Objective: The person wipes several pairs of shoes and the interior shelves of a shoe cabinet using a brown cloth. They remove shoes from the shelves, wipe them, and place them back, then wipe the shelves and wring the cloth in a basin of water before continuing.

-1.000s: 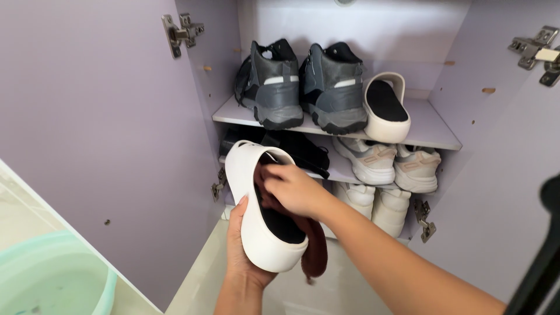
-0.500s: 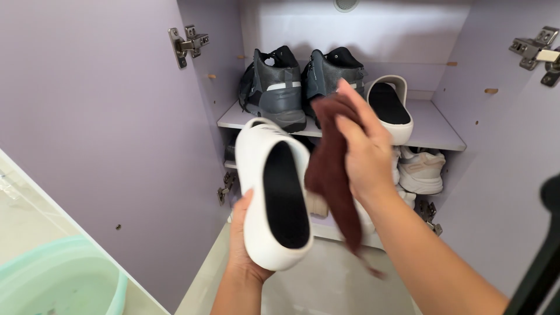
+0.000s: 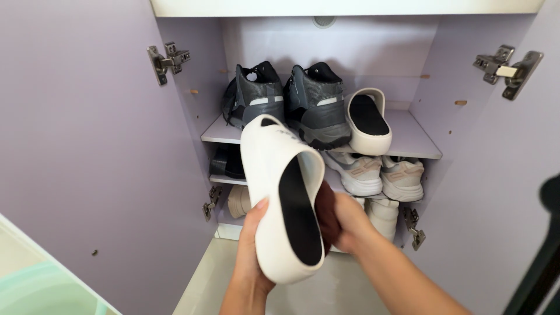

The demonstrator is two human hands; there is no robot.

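At cupboard: white slipper [image 3: 286, 198] w/ cloth [image 3: 328, 214]

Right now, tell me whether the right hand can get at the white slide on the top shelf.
Probably not yet: the right hand holds a dark red cloth against the held slide; the shelf slide sits unblocked.

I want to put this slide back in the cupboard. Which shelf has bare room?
The top shelf is bare on its right end, between the matching white slide and the cupboard's right wall. Its left and middle are crowded by the grey sneakers. The shelf below is packed with white trainers and a dark shoe.
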